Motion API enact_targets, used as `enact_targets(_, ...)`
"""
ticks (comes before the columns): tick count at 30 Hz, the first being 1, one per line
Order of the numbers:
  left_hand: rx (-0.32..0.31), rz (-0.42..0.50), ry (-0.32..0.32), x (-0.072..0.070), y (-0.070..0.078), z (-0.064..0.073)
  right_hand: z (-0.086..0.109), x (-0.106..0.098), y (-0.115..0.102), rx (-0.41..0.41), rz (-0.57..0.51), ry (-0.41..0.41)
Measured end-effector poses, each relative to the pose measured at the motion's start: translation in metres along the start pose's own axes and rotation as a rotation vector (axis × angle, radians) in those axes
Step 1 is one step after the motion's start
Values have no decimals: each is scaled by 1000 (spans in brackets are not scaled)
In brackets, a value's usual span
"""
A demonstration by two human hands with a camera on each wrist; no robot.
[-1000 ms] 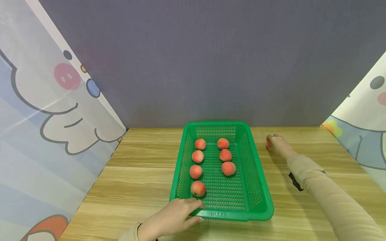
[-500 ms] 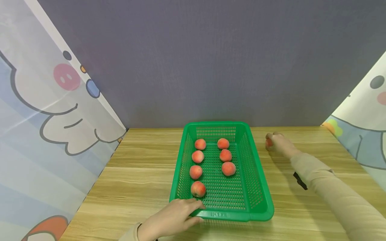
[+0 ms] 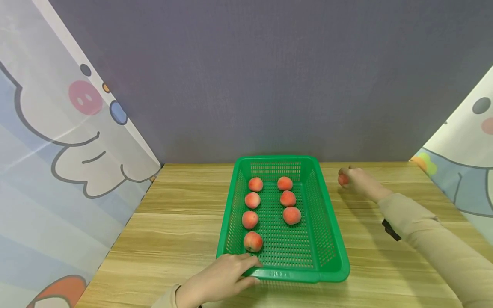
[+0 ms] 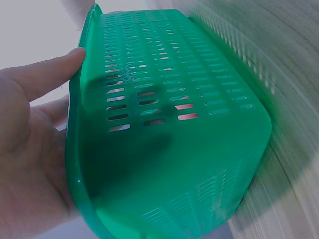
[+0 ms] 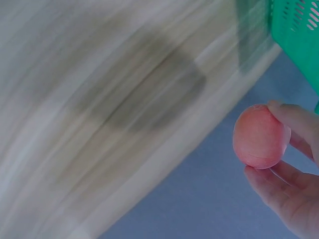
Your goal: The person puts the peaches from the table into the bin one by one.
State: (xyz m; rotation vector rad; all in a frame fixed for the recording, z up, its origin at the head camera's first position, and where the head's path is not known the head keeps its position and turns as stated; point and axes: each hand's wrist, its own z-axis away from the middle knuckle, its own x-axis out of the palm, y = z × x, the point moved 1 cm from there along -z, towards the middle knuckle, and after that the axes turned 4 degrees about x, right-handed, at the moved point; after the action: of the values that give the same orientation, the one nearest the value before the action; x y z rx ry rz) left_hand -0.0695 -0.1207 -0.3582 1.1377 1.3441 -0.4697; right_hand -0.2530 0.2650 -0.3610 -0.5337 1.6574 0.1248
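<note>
A green plastic basket (image 3: 316, 267) with slotted walls stands on the wooden table. Inside it, peaches lie in two rows: a longer left row with a peach (image 3: 253, 241) nearest me, and a right row ending at another peach (image 3: 292, 215). My left hand (image 3: 223, 278) grips the basket's near rim at the left corner, fingers over the rim and thumb on the outer side; the left wrist view shows the thumb (image 4: 55, 72) against the rim. Beyond the basket's right side, my right hand (image 3: 361, 183) pinches a peach (image 5: 260, 137) between thumb and fingertips, above the table.
The wooden table (image 3: 181, 231) extends to both sides of the basket. A grey wall panel (image 3: 246, 85) rises behind its back edge. Cartoon-printed sheets (image 3: 50, 179) flank the table on the left and right.
My right hand has risen slightly with the peach, and its forearm has swung a little to the right. The left hand, the basket and the peaches inside have stayed put.
</note>
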Motion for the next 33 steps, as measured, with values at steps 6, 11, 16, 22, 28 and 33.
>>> enact_targets(6, -5, 2, -4, 0, 1, 0, 2, -11, -9, -32, 7, 31)
enact_targets(11, -13, 2, -8, 0, 1, 0, 4, -21, -16, -86, 39, 105)
enact_targets(16, -20, 2, -14, 1, 1, 0, 4, -29, -22, -142, 73, 164)
enact_targets(22, -21, 5, -17, 1, 0, 0, 4, -38, -30, -176, 90, 192)
enact_targets(28, -16, -3, -10, 1, -1, 0, 0, -44, -40, -191, 104, 197)
enact_targets(33, -7, -10, -7, 1, -1, 0, -3, -51, -48, -206, 122, 201)
